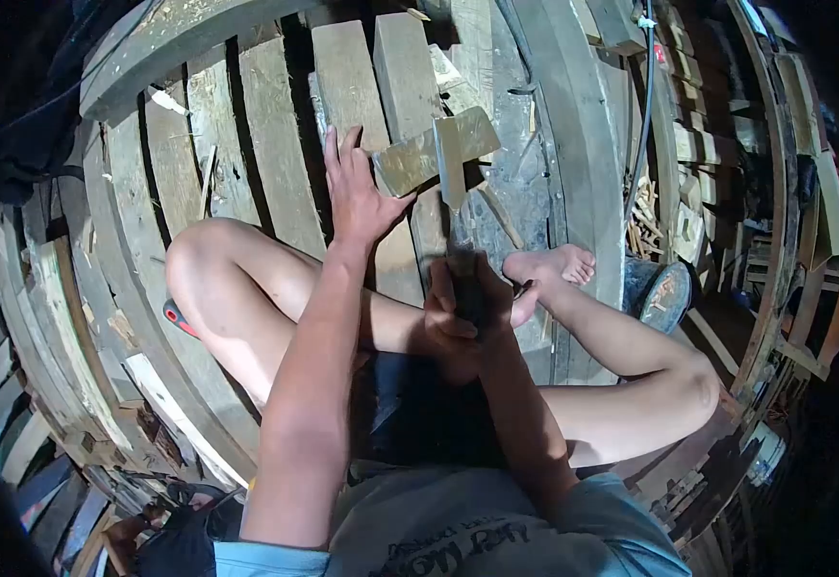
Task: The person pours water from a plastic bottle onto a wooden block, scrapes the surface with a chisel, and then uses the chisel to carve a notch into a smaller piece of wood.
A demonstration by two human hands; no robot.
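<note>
My right hand (467,303) is wrapped around the dark handle of a machete-like knife (450,163). The blade points away from me and lies across a short wood block (408,165), whose far end shows to the right of the blade. At the block's left end is my left hand (362,202), fingers stretched out and spread, with the thumb at its lower corner. Underneath are the wooden slats (347,82) of the platform. Both hands are between my bent legs.
A curved timber beam (583,125) runs along the right, with a cable (648,106) beyond it. Wood scraps (645,216) lie past the beam. A red-and-black object (177,315) sits by my left knee. Part of another person (188,534) shows at lower left.
</note>
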